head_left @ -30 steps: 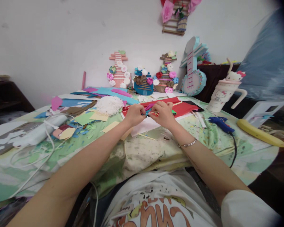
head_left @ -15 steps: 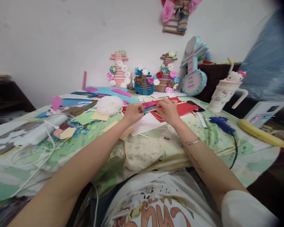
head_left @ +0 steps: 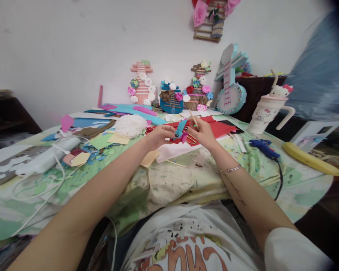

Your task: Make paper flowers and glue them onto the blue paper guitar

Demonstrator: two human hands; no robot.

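Note:
My left hand [head_left: 159, 137] is closed on a small folded piece of blue and pink paper [head_left: 182, 126], pinched at the fingertips. Close by on the right, my right hand [head_left: 203, 132] grips a thin wooden stick [head_left: 192, 117], which points up and away. The fingertips of both hands nearly meet at the paper; whether the right ones touch it I cannot tell. Beneath the hands lie red paper [head_left: 222, 130] and a white sheet [head_left: 169, 151]. A gold-coloured loop [head_left: 191, 140] shows on the red paper below my right hand.
A ball of white string [head_left: 131, 125] and paper scraps [head_left: 100, 141] lie left, beside a white power strip [head_left: 52, 155] with cords. Flower-trimmed model instruments [head_left: 171, 103] stand along the wall. Rightward are a blue glue gun [head_left: 264, 148], a tumbler [head_left: 264, 114] and a banana [head_left: 310, 159].
The stick, which lay level between both hands, now tilts upward in my right hand. The blue and pink paper has come up into view in my left hand.

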